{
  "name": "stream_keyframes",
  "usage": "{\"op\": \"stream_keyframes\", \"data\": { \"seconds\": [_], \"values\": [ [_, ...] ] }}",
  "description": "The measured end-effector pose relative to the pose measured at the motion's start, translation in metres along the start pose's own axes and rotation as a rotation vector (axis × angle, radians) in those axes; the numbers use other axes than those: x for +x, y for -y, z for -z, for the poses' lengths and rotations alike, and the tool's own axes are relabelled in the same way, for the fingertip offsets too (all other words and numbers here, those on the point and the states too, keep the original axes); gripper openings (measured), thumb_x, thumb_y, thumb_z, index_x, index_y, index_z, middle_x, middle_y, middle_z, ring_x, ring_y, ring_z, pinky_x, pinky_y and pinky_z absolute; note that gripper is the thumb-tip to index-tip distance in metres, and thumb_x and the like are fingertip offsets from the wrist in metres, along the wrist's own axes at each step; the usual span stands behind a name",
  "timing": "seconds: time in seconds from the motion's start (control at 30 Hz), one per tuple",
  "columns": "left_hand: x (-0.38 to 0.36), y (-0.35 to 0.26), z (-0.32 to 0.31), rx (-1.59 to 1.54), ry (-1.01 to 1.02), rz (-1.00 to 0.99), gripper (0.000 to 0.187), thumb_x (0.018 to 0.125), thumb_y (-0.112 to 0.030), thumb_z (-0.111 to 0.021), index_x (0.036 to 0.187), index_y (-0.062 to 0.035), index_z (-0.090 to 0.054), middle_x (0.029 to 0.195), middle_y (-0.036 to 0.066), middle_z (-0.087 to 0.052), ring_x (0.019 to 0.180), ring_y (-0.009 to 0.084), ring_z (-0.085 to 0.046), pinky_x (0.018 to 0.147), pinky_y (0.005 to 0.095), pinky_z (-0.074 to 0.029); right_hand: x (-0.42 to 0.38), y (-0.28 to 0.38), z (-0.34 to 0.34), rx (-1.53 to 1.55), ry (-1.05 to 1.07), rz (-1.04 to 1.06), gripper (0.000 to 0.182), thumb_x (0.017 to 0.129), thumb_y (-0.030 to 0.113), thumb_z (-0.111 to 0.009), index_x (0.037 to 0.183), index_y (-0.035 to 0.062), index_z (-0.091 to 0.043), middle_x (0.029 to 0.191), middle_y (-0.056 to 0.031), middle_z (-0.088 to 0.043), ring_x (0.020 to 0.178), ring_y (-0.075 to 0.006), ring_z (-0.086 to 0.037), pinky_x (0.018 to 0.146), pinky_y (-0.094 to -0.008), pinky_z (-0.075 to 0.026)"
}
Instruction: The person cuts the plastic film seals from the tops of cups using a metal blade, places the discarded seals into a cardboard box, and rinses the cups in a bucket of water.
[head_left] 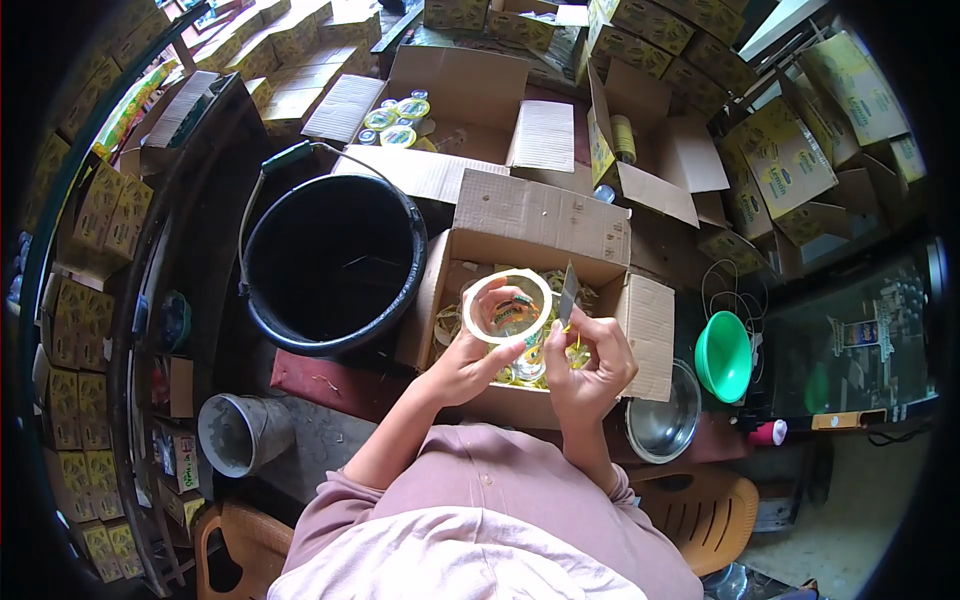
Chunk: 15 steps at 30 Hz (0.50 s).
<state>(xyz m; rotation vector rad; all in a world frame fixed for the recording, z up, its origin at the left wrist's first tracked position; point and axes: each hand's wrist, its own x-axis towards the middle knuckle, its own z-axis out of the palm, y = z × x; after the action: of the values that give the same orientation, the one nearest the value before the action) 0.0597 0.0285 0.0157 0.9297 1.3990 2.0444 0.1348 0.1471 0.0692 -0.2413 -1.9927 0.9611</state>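
My left hand (468, 358) is wrapped round a clear, round container (543, 314) with a wide pale rim and green and yellow printing. Its open mouth faces up toward me, and my fingers show through the wall. Close by on the right, my right hand (592, 365) pinches a small knife (568, 292), its grey blade pointing up; a bit of yellow shows at the fingertips. Both hands are above an open cardboard box (542, 218), which holds yellow-and-clear scraps or pieces I cannot make out fully.
A black bucket (258, 315) stands left of the box, above a grey bucket (222, 440). To the right are a metal bowl (690, 425) and a green bowl (722, 356). Behind, another carton (455, 75) holds several round lidded tubs (398, 134). Yellow cartons (775, 170) are stacked around.
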Motion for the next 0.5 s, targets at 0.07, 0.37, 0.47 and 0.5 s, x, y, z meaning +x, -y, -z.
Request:
{"op": "stream_keyframes", "data": {
  "seconds": [0.07, 0.37, 0.47, 0.5],
  "values": [
    [-0.0002, -0.005, -0.0013, -0.032, -0.015, 0.023, 0.066, 0.087, -0.013, -0.053, 0.137, -0.0047, -0.011, 0.127, 0.012, -0.031, 0.125, 0.0227, -0.029, 0.104, 0.0355, -0.024, -0.001, 0.002, 0.0011, 0.007, 0.012, 0.001, 0.027, 0.064, -0.005, -0.064, 0.091, 0.0012, -0.065, 0.068, -0.0066, -0.058, 0.057, -0.0124, -0.057, 0.051, -0.0236, -0.046],
    [-0.0005, -0.0005, 0.0004, 0.056, -0.026, -0.025, 0.065, 0.089, -0.015, -0.051, 0.137, -0.0036, -0.009, 0.128, 0.013, -0.029, 0.125, 0.0213, -0.028, 0.105, 0.0353, -0.019, -0.0029, 0.0084, -0.0009, -0.077, 0.049, 0.06, 0.028, 0.063, -0.004, -0.066, 0.09, 0.0024, -0.066, 0.066, -0.0062, -0.058, 0.054, -0.012, -0.056, 0.05, -0.0237, -0.046],
    [-0.0005, 0.0027, 0.0007, 0.073, -0.039, -0.023, 0.065, 0.089, -0.015, -0.052, 0.137, -0.0034, -0.009, 0.129, 0.013, -0.027, 0.125, 0.0209, -0.027, 0.105, 0.035, -0.02, -0.0035, 0.0073, -0.0024, -0.087, 0.06, 0.069, 0.029, 0.063, -0.004, -0.066, 0.09, 0.0027, -0.066, 0.067, -0.0062, -0.058, 0.054, -0.0119, -0.056, 0.05, -0.0237, -0.046],
    [-0.0008, 0.0038, 0.0008, 0.078, -0.047, -0.023, 0.065, 0.089, -0.016, -0.052, 0.137, -0.0033, -0.01, 0.129, 0.013, -0.027, 0.125, 0.0207, -0.027, 0.105, 0.0347, -0.02, -0.004, 0.007, -0.0029, -0.096, 0.056, 0.069, 0.029, 0.062, -0.004, -0.066, 0.09, 0.0026, -0.066, 0.067, -0.0062, -0.058, 0.054, -0.0122, -0.056, 0.05, -0.024, -0.046]
  ]
}}
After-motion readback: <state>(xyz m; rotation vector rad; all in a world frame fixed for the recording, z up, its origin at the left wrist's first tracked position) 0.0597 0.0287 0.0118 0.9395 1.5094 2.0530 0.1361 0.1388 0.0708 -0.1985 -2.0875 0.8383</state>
